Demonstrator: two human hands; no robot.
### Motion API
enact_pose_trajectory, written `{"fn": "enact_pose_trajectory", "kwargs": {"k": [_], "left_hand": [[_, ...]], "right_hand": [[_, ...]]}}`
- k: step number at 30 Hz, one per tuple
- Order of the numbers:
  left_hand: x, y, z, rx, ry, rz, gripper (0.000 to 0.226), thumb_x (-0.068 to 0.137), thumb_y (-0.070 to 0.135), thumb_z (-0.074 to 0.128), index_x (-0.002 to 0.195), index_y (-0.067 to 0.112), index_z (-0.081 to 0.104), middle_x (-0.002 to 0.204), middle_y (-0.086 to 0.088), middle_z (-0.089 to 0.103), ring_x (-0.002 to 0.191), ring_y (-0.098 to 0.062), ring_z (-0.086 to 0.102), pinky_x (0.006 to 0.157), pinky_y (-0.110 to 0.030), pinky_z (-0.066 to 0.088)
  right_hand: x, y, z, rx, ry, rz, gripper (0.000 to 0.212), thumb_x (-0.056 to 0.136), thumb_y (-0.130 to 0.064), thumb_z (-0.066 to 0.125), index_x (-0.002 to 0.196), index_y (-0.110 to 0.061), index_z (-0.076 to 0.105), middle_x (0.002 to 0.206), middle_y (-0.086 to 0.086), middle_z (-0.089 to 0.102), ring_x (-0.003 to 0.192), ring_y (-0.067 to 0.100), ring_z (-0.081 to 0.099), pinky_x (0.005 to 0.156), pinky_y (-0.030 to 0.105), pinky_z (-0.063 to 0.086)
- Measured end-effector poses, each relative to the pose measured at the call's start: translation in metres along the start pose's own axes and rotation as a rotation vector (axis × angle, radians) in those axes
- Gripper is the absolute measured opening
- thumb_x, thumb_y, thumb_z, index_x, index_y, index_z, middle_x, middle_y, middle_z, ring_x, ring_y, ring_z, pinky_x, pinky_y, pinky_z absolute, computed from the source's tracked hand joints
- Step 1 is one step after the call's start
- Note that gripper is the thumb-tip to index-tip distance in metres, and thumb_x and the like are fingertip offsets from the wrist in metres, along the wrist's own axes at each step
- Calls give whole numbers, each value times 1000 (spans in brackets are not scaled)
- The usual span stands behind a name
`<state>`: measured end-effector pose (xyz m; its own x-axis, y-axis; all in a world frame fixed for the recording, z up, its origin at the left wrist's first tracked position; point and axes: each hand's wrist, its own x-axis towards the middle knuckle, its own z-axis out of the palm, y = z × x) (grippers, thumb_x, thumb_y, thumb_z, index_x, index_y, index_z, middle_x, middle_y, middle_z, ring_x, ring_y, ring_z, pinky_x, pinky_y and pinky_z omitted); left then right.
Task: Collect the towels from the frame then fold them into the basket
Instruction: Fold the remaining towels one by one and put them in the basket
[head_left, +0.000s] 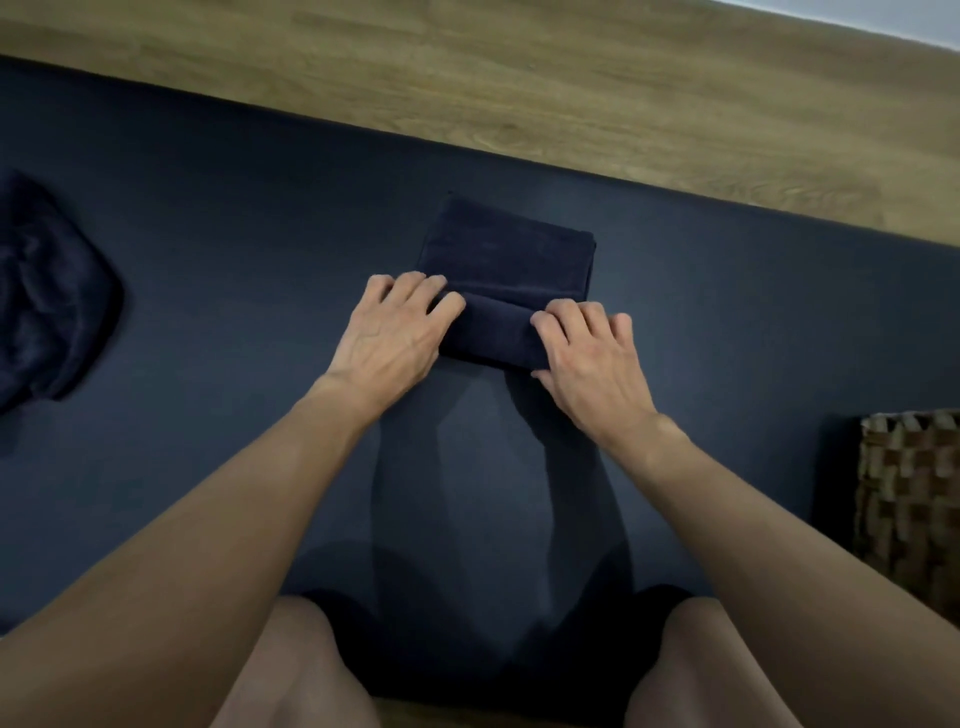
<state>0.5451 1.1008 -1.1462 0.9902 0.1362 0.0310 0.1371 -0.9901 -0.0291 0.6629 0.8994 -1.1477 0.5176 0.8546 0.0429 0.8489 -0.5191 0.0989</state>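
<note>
Dark navy fabric-covered mat (208, 208) spread over light wood-plank floor (519, 78), far edge running diagonally. Near centre of mat: small navy folded terry towel (506, 254), near end rolled over. Far left: crumpled heap of navy towel (47, 296), partly out of view. Right edge: brown-and-tan woven basket (909, 509) standing on mat, well apart from both towels.

This looks like a room in a home. A dark blue mat (260, 208) lies on a wood floor (519, 93). A woven basket (909, 499) stands beside me, and soft towels (509, 254) lie on the mat.
</note>
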Motion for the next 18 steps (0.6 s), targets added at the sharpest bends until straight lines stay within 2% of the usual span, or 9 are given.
{"fn": "enact_pose_trajectory", "kwargs": {"k": [3,7,9,11,13,15,16,18], "left_hand": [[0,-8,1,46,72,24,38,81,14,68,118,13,56,118,-14,56,104,-35,54,90,-46,39],[14,-15,-12,-1,65,44,36,82,18,58,117,13,60,107,-11,65,99,-34,56,87,-45,40],[24,-18,-21,-151,-9,-23,39,84,23,57,122,17,62,111,-8,67,106,-31,55,92,-44,40],[34,-20,-24,-398,-83,-145,43,87,22,56,130,22,61,119,-6,66,115,-29,52,101,-42,40],[45,-22,-23,-580,-139,-238,44,90,18,55,133,25,60,128,-5,62,122,-27,51,106,-39,39],[56,-24,-20,-693,-92,-355,39,91,17,59,129,28,62,130,-3,60,122,-22,53,104,-33,41],[61,-24,-19,-740,-31,-443,34,91,21,62,124,28,64,127,-2,60,119,-19,54,98,-31,43],[68,-20,-17,-766,91,-610,23,90,28,67,112,25,63,120,0,58,105,-14,54,88,-31,43]], "right_hand": [[16,3,-7,65,-26,41,44,72,-24,75,113,-12,62,107,4,61,97,28,55,79,39,38],[41,20,-26,374,-231,182,42,80,-36,65,120,-21,63,114,1,64,110,25,55,93,40,38],[44,30,-32,520,-322,254,37,81,-34,64,116,-25,65,111,0,68,108,23,58,94,38,44],[46,39,-28,750,-415,373,31,80,-29,70,111,-27,66,110,1,69,105,19,62,93,35,49],[51,46,-22,1041,-460,538,33,75,-23,80,103,-28,63,108,9,69,94,19,65,84,33,51],[58,50,-16,1159,-384,631,32,74,-21,82,96,-29,60,102,10,68,83,17,61,73,29,46],[60,50,-14,1103,-278,627,28,76,-20,80,93,-29,59,97,6,65,82,15,59,73,28,45],[57,43,-10,743,18,474,14,83,-17,70,88,-26,61,90,-1,56,80,16,56,76,32,46]]}}
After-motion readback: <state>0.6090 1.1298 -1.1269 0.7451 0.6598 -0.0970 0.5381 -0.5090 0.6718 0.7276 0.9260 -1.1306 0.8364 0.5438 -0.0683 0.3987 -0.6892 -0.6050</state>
